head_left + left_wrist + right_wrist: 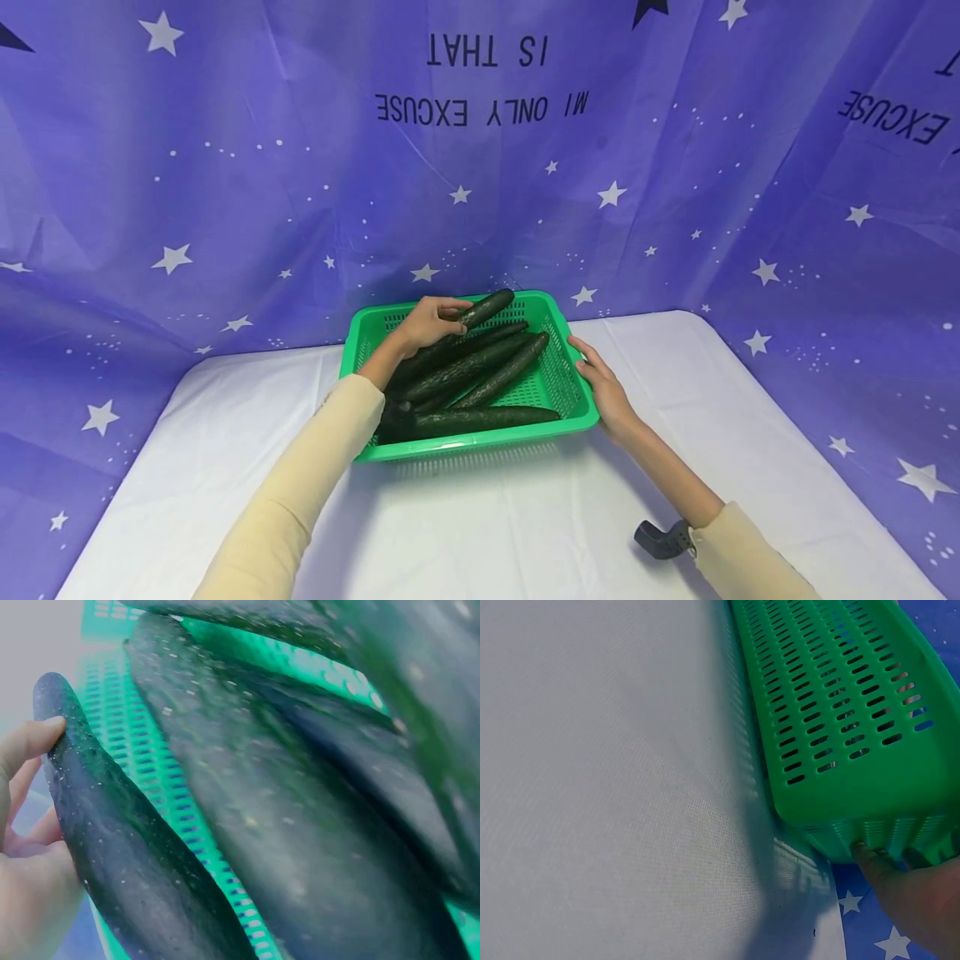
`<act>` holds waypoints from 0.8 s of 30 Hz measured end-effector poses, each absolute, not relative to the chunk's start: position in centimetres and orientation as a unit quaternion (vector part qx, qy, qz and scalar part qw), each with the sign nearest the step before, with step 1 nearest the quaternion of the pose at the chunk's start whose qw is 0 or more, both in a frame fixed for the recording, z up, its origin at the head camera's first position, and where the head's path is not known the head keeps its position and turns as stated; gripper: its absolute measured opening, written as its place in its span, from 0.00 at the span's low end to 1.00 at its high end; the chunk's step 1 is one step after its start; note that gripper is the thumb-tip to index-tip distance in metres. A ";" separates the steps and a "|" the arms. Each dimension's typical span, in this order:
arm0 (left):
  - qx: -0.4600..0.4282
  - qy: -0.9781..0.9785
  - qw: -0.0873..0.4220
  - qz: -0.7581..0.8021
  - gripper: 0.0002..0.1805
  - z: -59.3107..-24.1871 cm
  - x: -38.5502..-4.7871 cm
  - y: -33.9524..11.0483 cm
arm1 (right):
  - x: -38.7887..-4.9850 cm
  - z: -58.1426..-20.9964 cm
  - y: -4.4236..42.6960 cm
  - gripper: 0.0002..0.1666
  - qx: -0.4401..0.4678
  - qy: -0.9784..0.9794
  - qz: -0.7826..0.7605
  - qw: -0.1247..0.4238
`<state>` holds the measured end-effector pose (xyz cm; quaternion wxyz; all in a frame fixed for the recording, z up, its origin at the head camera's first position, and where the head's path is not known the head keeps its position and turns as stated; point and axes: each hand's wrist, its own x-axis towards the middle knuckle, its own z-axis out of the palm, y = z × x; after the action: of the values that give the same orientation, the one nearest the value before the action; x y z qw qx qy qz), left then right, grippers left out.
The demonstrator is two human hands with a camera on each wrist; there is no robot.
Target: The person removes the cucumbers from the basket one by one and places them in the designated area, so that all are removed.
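Note:
A green perforated basket (pixel 457 443) on the white-covered table contains several dark green cucumbers (pixel 502 375). My left hand (pixel 431 323) is over its back left part, gripping one cucumber (pixel 489 307) that slants upward at the back rim. In the left wrist view, thumb and fingers hold this cucumber (pixel 124 832) near one end, beside other cucumbers (pixel 277 817). At the right end of the basket, my right hand (pixel 609 396) holds the rim and side wall. Fingertips touch the outer end wall in the right wrist view, where part of the hand (pixel 922 900) is cut off.
A white cloth (pixel 495 533) covers the table. Behind and at both sides hangs a purple-blue curtain (pixel 247 208) with stars and upside-down lettering; it meets the table's back edge just behind the basket. A dark curved device (pixel 663 540) sits at the right wrist.

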<state>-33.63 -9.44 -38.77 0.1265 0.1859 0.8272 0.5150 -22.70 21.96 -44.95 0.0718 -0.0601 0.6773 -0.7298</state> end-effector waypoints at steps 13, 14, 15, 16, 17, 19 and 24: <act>0.178 0.806 0.083 0.559 0.26 -36.0 -33.0 -10.5 | -22.7 -44.7 21.6 0.30 -0.055 0.679 -0.728 0.074; 0.177 0.805 0.078 0.561 0.26 -35.7 -32.9 -10.6 | -22.7 -44.7 21.6 0.30 -0.055 0.679 -0.728 0.074; 0.176 0.804 0.073 0.564 0.26 -35.5 -32.9 -10.8 | -22.7 -44.7 21.6 0.30 -0.056 0.679 -0.729 0.074; 0.175 0.802 0.070 0.567 0.26 -35.2 -32.8 -11.0 | -22.7 -44.7 21.6 0.30 -0.056 0.678 -0.729 0.075; 0.174 0.801 0.067 0.569 0.26 -35.0 -32.8 -11.2 | -22.7 -44.7 21.6 0.30 -0.056 0.678 -0.729 0.075; 0.168 0.800 0.061 0.572 0.27 -34.6 -32.6 -11.6 | -22.7 -44.7 21.7 0.30 -0.056 0.678 -0.729 0.074; 0.143 0.797 0.048 0.585 0.27 -33.8 -32.0 -12.8 | -22.7 -44.8 21.9 0.30 -0.056 0.680 -0.728 0.072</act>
<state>-32.05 -12.82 -33.78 0.0482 0.1431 0.7969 0.5850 -22.68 21.88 -44.78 0.0718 -0.0562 0.6800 -0.7276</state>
